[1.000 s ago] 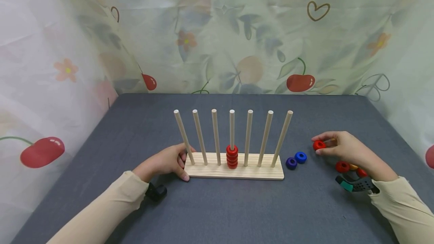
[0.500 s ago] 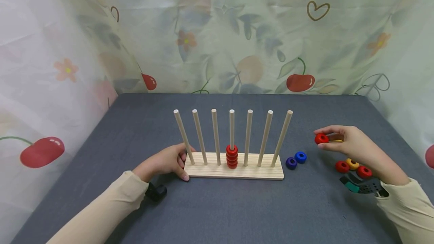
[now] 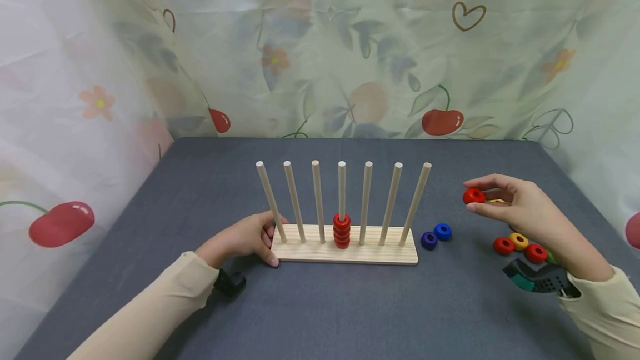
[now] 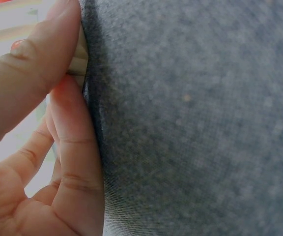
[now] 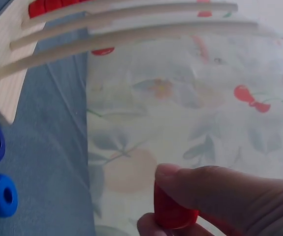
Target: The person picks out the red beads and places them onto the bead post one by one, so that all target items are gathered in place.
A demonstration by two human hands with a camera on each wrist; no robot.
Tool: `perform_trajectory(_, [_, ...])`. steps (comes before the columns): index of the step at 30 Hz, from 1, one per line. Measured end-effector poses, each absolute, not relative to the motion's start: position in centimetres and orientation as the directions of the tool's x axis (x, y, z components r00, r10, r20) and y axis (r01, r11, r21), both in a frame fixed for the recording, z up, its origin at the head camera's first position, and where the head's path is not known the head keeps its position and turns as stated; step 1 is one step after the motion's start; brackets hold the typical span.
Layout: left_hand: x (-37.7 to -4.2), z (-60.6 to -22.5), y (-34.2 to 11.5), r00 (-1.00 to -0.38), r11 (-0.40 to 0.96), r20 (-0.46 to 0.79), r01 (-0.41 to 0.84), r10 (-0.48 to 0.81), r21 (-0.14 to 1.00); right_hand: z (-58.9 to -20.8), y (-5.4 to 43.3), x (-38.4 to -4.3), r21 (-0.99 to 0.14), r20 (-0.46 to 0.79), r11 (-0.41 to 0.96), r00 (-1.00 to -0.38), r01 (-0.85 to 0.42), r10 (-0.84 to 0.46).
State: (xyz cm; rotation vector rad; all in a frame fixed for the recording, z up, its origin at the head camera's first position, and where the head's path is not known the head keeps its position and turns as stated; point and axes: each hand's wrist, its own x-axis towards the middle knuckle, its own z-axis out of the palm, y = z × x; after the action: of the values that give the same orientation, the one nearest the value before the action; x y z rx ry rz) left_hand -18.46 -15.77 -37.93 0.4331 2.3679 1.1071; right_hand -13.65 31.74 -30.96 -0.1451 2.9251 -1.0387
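My left hand (image 3: 247, 238) grips the left end of a wooden peg rack (image 3: 310, 254), thumb on the front edge; the left wrist view shows thumb and fingers (image 4: 75, 137) pinching the board. On the middle peg sits a stack of several red beads (image 3: 342, 232). To the right of the rack, my right hand (image 3: 525, 204) pinches a red bead (image 3: 473, 196) between thumb and fingertips, above the table. A bit of yellow (image 3: 496, 201) shows behind it between the fingers. In the right wrist view the held red bead (image 5: 173, 209) is partly covered by the thumb.
A dark blue bead (image 3: 429, 240) and a brighter blue bead (image 3: 443, 231) lie right of the rack. Below my right hand are two red beads (image 3: 503, 245), a yellow bead (image 3: 519, 240) and a partly hidden green one (image 3: 550, 258). Patterned cloth (image 3: 320, 60) hangs behind the table.
My right hand has risen away from the table with the red bead and shifted slightly right, uncovering more of the beads beneath. The left hand and rack have stayed put.
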Motion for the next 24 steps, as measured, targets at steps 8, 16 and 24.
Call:
perform_trajectory(8, [-18.6, -38.1, -15.8, -0.829, 0.608, -0.301, 0.058, 0.472, 0.792, -29.9, 30.5, -12.6, -0.671, 0.06, 0.737, -0.997, -0.08, -0.054])
perform_trajectory(16, [-18.6, -38.2, -15.9, -0.827, 0.608, -0.303, 0.059, 0.474, 0.792, -29.0, 29.4, -11.5, -0.717, 0.119, 0.69, -0.993, -0.098, -0.018])
perform_trajectory(24, [-18.5, -38.1, -15.9, -0.826, 0.609, -0.303, 0.06, 0.475, 0.791, -28.1, 28.0, -10.3, -0.773, 0.205, 0.609, -0.978, -0.176, -0.022])
